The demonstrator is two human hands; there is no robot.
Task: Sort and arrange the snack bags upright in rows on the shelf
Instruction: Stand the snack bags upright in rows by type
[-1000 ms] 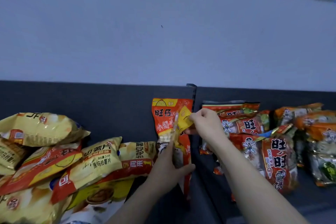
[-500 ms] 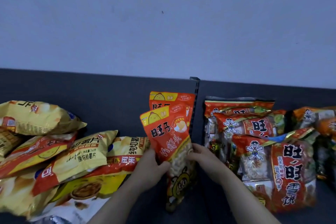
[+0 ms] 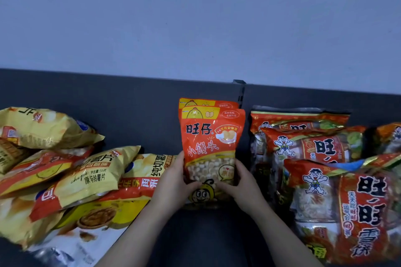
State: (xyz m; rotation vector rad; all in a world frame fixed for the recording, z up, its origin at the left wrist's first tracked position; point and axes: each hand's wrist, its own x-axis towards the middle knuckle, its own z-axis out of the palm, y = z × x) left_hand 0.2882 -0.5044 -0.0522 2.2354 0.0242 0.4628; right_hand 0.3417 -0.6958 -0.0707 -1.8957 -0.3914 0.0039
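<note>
1. Head view, the only view. 2 hands in frame, both on the same bag.
2. Left hand (image 3: 173, 182): grips the lower left edge of the front bag (image 3: 210, 147), thumb curled over the front, other fingers hidden behind the bag.
3. Right hand (image 3: 243, 184): grips the lower right edge of the same bag, thumb on the front, fingers wrapped behind.
4. Front bag: orange, clear window showing small pale puffs. It is upright, facing the camera, with its bottom on the shelf (image 3: 206, 234), just left of the divider (image 3: 240, 93).
5. Back bag (image 3: 208, 103): 1, same orange print, upright directly behind the front bag. Only its top strip shows. Can't tell if the two touch. So 2 orange bags in this row.
6. Chip bags (image 3: 93, 171): yellow and red pile on the left part of the shelf, lying flat and overlapping, none upright. At least 7, exact count unclear. The nearest one is just beside the left hand.
7. Red bags (image 3: 347, 212): right of the divider, 3 clear ones, one behind another and leaning. At least 1 more is cut off at the right edge.
8. Dark back panel (image 3: 130, 104) behind all the bags, pale wall (image 3: 195, 17) above it.
</note>
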